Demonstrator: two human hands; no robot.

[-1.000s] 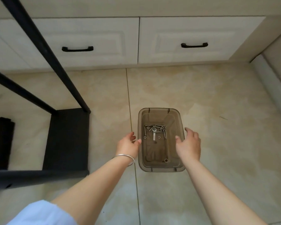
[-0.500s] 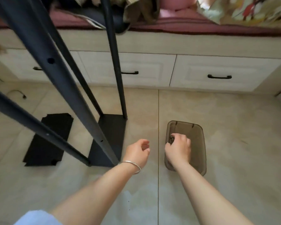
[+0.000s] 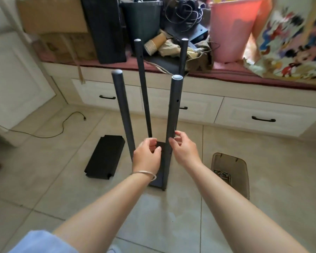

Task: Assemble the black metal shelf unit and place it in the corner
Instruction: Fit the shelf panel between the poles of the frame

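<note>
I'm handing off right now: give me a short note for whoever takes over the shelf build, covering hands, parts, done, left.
Left hand: fingers curled beside the near-right pole, whether it holds anything I cannot tell.
Right hand: fingers touching the near-right pole, grip unclear.
Parts: four poles stand upright on the bottom shelf panel; a spare shelf panel lies on the floor to the left; the screw bin sits on the floor to the right.
Done: poles on base.
Left: fit the spare panel, move unit to the corner.
</note>
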